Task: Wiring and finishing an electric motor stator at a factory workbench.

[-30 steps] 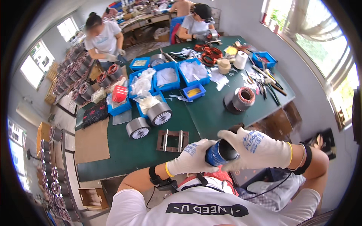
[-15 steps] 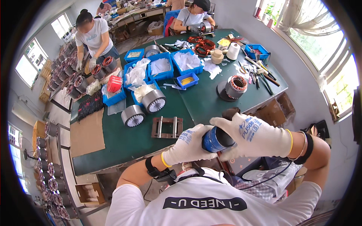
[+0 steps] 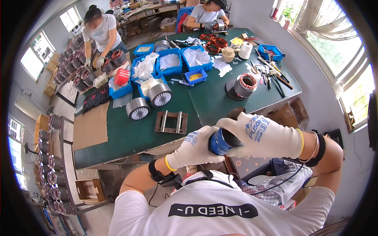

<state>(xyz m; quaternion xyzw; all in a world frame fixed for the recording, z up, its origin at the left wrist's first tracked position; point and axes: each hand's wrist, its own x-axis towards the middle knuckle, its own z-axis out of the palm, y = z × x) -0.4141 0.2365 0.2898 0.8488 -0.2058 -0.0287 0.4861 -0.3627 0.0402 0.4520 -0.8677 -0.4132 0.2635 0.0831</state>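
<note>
Both my hands wear white knit gloves and meet around a short blue cylinder (image 3: 219,144) with a dark, hollow-looking end, above the table's near edge. My left hand (image 3: 195,148) wraps it from the left. Over its right side and end closes my right hand (image 3: 256,135), hiding part of it. A dark brown rounded piece (image 3: 236,113) shows just beyond my right fingers; I cannot tell whether it is held. Past my hands, a motor stator with copper-red windings (image 3: 246,82) rests on a dark round base. Left of my hands lies a brown fixture with two metal rods (image 3: 171,122).
On the green table (image 3: 208,102) stand two paper-lined stator cores (image 3: 138,109), several blue bins (image 3: 168,61), a white thread cone (image 3: 245,50) and hand tools (image 3: 275,74). Two co-workers handle stators, one at the far left (image 3: 101,35), one across the table (image 3: 206,17).
My hands keep their grip on the blue cylinder, which has tilted slightly and shifted a little left. The view has turned slightly. The far-left co-worker's hands have moved.
</note>
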